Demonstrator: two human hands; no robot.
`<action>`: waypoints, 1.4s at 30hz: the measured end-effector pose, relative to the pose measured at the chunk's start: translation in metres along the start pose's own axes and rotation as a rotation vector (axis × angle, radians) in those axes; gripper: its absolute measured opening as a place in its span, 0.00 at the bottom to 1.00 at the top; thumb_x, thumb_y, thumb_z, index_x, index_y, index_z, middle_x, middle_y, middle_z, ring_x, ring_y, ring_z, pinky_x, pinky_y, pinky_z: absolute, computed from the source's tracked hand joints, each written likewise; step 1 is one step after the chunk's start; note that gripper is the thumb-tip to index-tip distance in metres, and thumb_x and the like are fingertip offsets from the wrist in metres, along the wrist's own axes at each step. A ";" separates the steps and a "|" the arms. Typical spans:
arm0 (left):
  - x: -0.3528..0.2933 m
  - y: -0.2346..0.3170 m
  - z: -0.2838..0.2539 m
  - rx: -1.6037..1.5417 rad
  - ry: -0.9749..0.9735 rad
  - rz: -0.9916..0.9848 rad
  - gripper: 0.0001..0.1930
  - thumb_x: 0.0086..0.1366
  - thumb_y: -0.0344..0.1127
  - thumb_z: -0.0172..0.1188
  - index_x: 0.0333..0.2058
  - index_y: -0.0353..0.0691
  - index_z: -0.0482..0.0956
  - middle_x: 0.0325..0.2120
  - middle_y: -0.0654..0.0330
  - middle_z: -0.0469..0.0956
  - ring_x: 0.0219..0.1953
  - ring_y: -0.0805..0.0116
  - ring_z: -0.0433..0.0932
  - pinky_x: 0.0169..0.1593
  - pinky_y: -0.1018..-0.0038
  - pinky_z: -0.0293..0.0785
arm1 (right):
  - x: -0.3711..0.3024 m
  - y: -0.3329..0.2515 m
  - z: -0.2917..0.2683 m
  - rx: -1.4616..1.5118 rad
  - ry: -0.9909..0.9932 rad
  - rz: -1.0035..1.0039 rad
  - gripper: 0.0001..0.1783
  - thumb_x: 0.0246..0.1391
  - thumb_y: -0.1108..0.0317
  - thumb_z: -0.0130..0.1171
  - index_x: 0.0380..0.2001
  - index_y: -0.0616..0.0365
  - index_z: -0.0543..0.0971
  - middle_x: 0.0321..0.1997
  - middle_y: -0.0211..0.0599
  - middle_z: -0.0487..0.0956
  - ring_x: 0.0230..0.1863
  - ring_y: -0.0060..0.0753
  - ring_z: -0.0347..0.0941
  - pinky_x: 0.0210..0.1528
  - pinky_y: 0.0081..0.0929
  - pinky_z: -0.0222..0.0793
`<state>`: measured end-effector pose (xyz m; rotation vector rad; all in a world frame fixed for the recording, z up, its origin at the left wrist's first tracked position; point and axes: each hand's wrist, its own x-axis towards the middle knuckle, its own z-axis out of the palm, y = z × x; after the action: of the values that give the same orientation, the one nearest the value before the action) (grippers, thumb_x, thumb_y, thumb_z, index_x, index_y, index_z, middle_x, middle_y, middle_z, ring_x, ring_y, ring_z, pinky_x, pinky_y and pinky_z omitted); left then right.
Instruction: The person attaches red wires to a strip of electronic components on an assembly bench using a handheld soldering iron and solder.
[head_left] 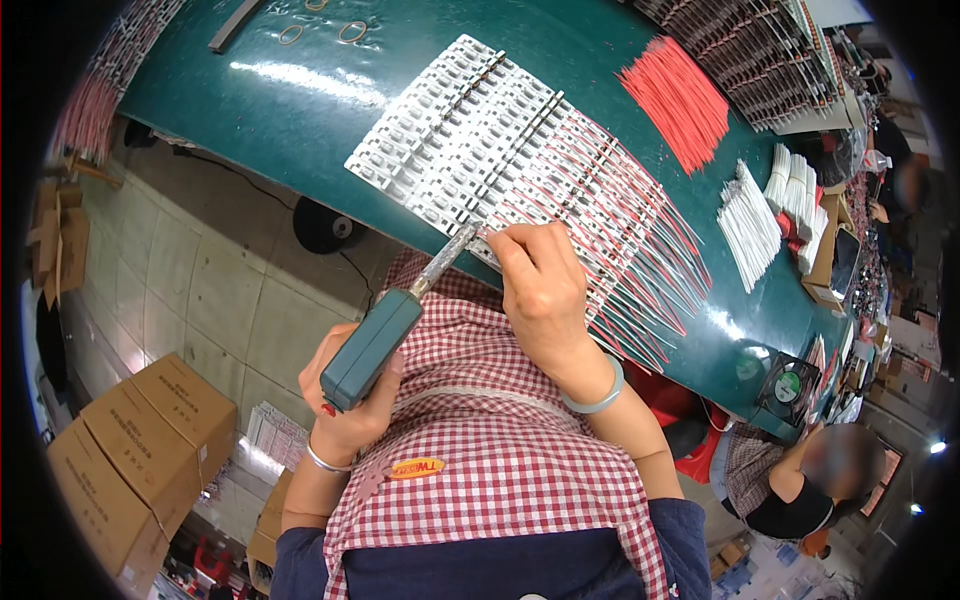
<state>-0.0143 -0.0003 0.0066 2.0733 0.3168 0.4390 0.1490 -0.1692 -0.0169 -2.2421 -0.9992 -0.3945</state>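
My left hand is closed around the dark green, boxy handle of a soldering iron. The iron's metal barrel slants up to the near edge of a panel of white circuit boards. Beside its tip, my right hand has thumb and forefinger pinched together at the board edge. What lies between those fingertips is too small to make out; a wire end may be there. Red and white wires fan out across the right part of the panel, their loose ends hanging toward the right.
On the green table lie a bundle of red wires, white wire bundles, and rubber bands. Racked boards stand at the back right. A small fan sits near another person. Cardboard boxes stand on the floor.
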 end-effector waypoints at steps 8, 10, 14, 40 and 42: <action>0.001 0.000 0.003 -0.022 0.007 -0.031 0.09 0.52 0.22 0.69 0.34 0.28 0.82 0.31 0.51 0.81 0.30 0.60 0.81 0.34 0.72 0.77 | -0.002 0.001 0.000 -0.035 -0.030 -0.033 0.14 0.42 0.80 0.62 0.37 0.66 0.81 0.36 0.38 0.77 0.37 0.38 0.72 0.34 0.31 0.71; 0.002 0.001 0.003 -0.011 0.001 -0.021 0.09 0.52 0.22 0.69 0.33 0.28 0.81 0.31 0.51 0.80 0.30 0.60 0.81 0.34 0.72 0.77 | -0.002 0.001 -0.001 -0.040 -0.034 -0.033 0.14 0.42 0.80 0.62 0.37 0.66 0.81 0.36 0.39 0.77 0.37 0.38 0.72 0.34 0.31 0.71; 0.004 0.000 0.001 0.032 -0.010 0.027 0.08 0.52 0.21 0.69 0.32 0.29 0.81 0.29 0.52 0.79 0.28 0.61 0.80 0.33 0.72 0.76 | 0.000 -0.001 -0.001 -0.052 -0.048 -0.034 0.13 0.43 0.80 0.62 0.37 0.66 0.81 0.36 0.39 0.76 0.37 0.39 0.72 0.35 0.32 0.71; -0.015 -0.007 -0.004 -0.004 0.005 -0.015 0.11 0.53 0.21 0.69 0.36 0.27 0.82 0.33 0.49 0.82 0.32 0.57 0.83 0.36 0.70 0.78 | -0.011 -0.006 0.002 -0.041 0.050 -0.013 0.15 0.41 0.85 0.67 0.35 0.62 0.82 0.32 0.37 0.77 0.32 0.39 0.72 0.32 0.33 0.69; -0.013 -0.006 -0.003 0.016 0.008 0.011 0.10 0.53 0.21 0.69 0.36 0.27 0.82 0.33 0.49 0.82 0.31 0.58 0.83 0.36 0.70 0.78 | -0.012 -0.006 0.002 -0.046 0.050 -0.008 0.15 0.41 0.85 0.67 0.35 0.62 0.82 0.32 0.37 0.77 0.32 0.39 0.72 0.32 0.33 0.69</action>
<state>-0.0274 0.0003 0.0007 2.0903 0.3148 0.4530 0.1367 -0.1714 -0.0218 -2.2583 -0.9828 -0.4786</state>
